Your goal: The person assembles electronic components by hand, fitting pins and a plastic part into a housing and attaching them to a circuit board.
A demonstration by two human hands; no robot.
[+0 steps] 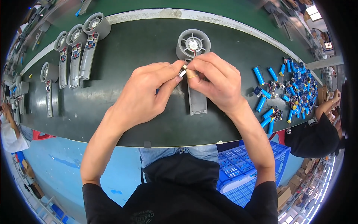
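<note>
A grey handheld fan body point(197, 101) lies on the table in front of me, its round head with a motor in spokes at the far end and its open handle shell pointing toward me. Above the top of that handle, my left hand point(147, 89) pinches a small circuit board point(182, 71) with a silvery, ridged part. My right hand point(220, 80) is closed right beside it, thumb and fingertips pressed together at the board's edge. What sits between the right fingertips is too small to name. Part of a blue piece shows under my left palm.
Several similar grey fan bodies point(87, 61) with boards in their handles stand at the left. A heap of blue cylindrical batteries with boards point(298, 89) covers the table's right end. A blue plastic crate point(238, 164) stands below the front edge. Other people sit at both sides.
</note>
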